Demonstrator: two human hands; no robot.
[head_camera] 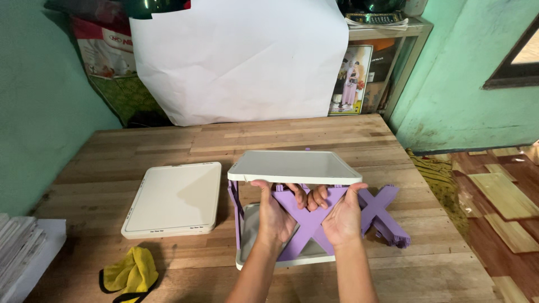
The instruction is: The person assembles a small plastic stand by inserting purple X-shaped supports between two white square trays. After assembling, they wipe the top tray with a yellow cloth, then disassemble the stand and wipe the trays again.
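A small shelf rack stands on the wooden table [112, 146]: a white rectangular tray [292, 166] on top, purple X-shaped side supports [306, 221] below, and a white lower tray [250, 230] at the base. My left hand [275, 210] grips the front edge of the top tray, thumb on the rim. My right hand [342, 216] holds the same edge just to the right, fingers under it. Both hands lie in front of the purple cross piece.
A second white tray [174, 199] lies flat to the left. More purple X pieces [387, 216] lie at the right of the rack. A yellow cloth [132, 272] sits near the front edge. White paper sheet [241, 56] and a shelf [387, 62] stand behind.
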